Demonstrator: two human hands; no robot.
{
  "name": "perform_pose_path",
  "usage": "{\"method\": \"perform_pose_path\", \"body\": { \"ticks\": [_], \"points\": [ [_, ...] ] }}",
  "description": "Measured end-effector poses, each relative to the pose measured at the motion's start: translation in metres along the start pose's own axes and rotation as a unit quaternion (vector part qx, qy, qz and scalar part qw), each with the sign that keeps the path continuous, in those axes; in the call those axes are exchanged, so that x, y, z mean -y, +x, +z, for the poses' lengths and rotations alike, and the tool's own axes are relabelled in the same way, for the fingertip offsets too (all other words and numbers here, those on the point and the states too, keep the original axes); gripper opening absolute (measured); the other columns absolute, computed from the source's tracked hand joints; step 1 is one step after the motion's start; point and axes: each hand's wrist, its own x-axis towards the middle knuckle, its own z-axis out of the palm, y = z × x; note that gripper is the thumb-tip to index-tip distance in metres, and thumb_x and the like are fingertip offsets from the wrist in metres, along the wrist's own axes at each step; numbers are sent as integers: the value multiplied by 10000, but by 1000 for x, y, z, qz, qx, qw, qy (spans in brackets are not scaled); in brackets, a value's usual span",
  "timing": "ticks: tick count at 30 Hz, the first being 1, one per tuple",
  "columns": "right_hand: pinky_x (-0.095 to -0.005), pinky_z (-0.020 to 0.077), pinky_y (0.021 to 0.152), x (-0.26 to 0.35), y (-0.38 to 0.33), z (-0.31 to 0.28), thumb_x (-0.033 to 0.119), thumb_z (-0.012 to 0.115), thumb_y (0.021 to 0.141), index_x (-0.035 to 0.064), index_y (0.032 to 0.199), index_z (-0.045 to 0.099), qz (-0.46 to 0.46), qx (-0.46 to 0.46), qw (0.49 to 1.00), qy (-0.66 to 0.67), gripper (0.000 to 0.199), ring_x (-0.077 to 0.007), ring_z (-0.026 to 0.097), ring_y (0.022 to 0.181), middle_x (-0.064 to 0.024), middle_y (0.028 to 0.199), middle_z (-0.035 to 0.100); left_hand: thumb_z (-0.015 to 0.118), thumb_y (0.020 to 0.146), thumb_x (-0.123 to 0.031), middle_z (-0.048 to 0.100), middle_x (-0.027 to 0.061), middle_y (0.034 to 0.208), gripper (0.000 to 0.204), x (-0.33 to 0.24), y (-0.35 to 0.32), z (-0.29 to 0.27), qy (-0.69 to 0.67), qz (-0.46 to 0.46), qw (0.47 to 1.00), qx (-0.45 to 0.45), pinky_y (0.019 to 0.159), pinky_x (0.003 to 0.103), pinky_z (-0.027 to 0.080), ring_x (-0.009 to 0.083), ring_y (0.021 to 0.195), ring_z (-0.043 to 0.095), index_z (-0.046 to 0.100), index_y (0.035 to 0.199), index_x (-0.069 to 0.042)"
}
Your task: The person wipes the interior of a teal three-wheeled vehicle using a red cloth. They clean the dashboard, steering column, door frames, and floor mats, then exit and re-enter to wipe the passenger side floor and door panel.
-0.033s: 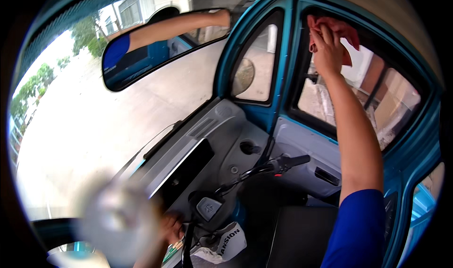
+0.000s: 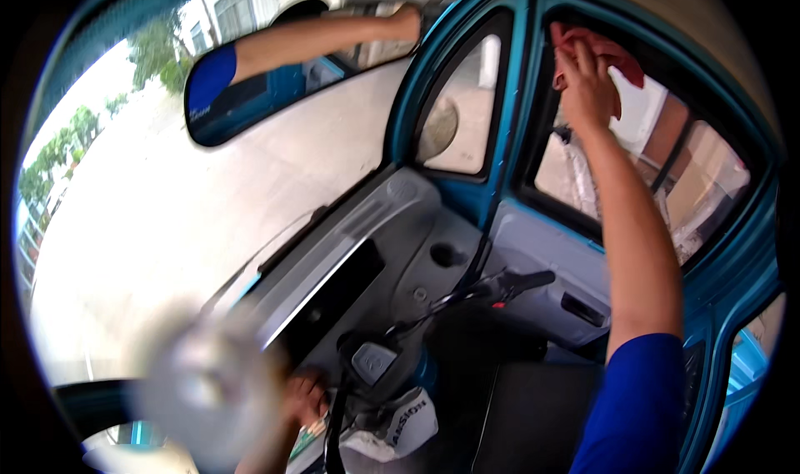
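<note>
Against door window glass (image 2: 633, 174), right hand (image 2: 586, 86) clamps red cloth (image 2: 617, 55); left hand (image 2: 302, 399) blurred, grip untellable.

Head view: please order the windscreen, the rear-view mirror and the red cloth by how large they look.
1. windscreen
2. rear-view mirror
3. red cloth, partly hidden behind the right hand

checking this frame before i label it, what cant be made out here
- Head view: the blurred pale object at lower left is too out of focus to identify.
- The left hand is partly hidden behind that blur and the handlebar; its grip is unclear.
- The red cloth is largely covered by the right hand.
</note>
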Motion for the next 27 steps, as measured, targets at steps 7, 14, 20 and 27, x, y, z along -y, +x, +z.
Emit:
{"method": "perform_pose_path", "body": {
  "ticks": [7,14,20,27],
  "points": [
    [-440,477,1013,22,-91,-9,56,637,860,123,958,704,-136,197,967,87,136,-299,570,1187,-46,1160,651,687,766,-200,599,207,1343,502,3,19,-15,6,1,998,66,1069,538,435,424,1268,558,673,1246,-53],
    [-370,527,918,73,-164,-123,-17,675,837,88,1145,733,110,142,874,452,330,-311,656,1055,-111,1155,690,705,733,-179,583,192,1362,535,-10,20,-28,38,-13,997,72,1103,524,431,401,1297,544,666,1247,-39],
    [-348,504,1007,158,-309,-237,-70,643,815,-4,1148,710,176,340,684,621,347,-261,670,1135,-134,1183,695,666,791,-163,597,166,1362,514,-8,19,-24,25,-11,997,68,1131,519,416,387,1327,531,651,1292,-47],
    [-362,527,933,304,-359,-170,-7,691,841,15,1069,709,294,351,561,690,230,-311,682,1040,-118,1067,710,667,834,-169,586,175,1365,467,-14,9,-31,62,-10,994,87,1119,512,412,398,1315,532,639,1283,-46]
  ]
}}
